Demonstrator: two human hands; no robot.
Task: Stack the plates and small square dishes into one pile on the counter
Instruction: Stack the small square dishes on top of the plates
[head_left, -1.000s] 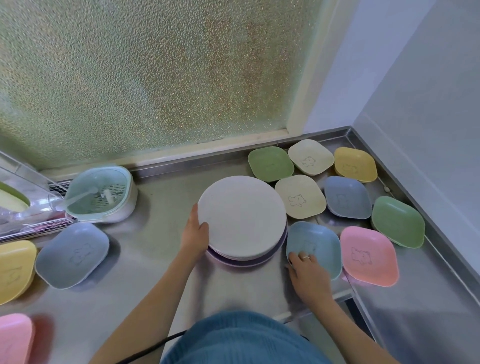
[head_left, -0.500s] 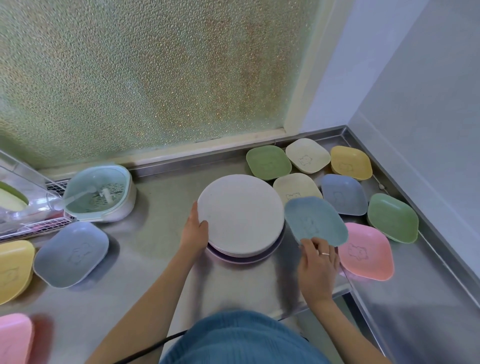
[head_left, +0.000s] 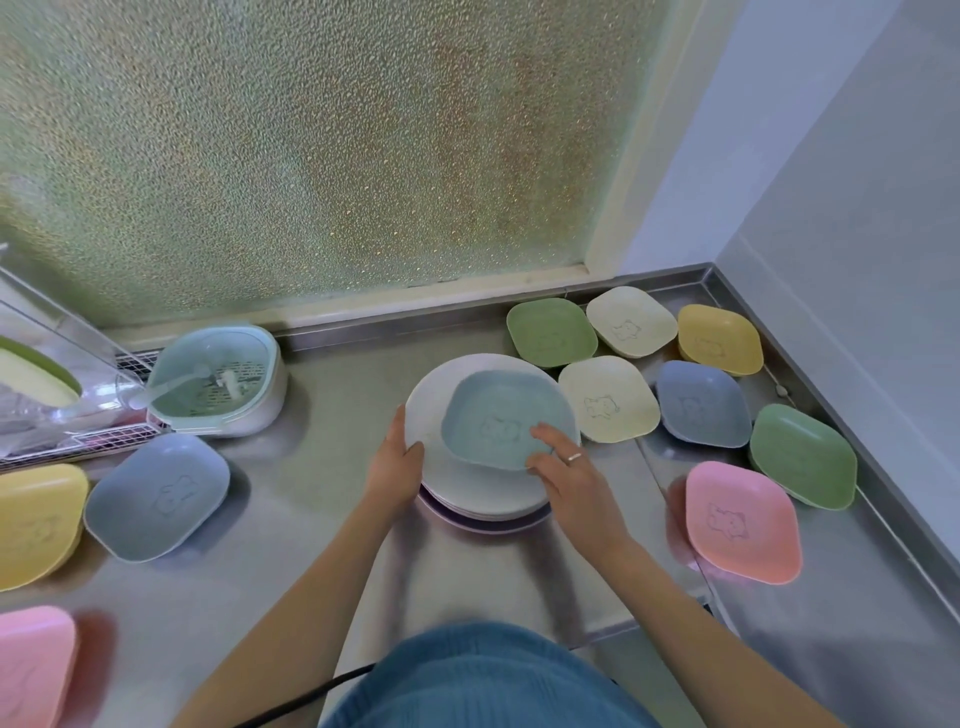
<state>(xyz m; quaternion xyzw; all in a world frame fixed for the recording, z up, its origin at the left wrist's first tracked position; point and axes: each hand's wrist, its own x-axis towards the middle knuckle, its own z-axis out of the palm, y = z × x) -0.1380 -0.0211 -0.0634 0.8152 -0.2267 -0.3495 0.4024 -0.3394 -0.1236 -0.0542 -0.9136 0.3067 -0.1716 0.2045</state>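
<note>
nearest on the steel counter (head_left: 291, 519), a pink dish (head_left: 31, 670) sits at the far left edge. the right hand (head_left: 574, 480) grips the near right rim of a teal dish (head_left: 498, 418), fingers over the edge, holding it on top of the pile of round plates (head_left: 467, 488) in the middle. the left hand (head_left: 392, 467) clasps the pile's left edge. right of the pile lies another pink dish (head_left: 740, 522); to the left, a blue dish (head_left: 156, 496) and a yellow dish (head_left: 36, 522). farther back on the right sit a cream dish (head_left: 608, 397), a second blue dish (head_left: 701, 402) and a green dish (head_left: 802, 454), then three more by the frosted window (head_left: 311, 145).
</note>
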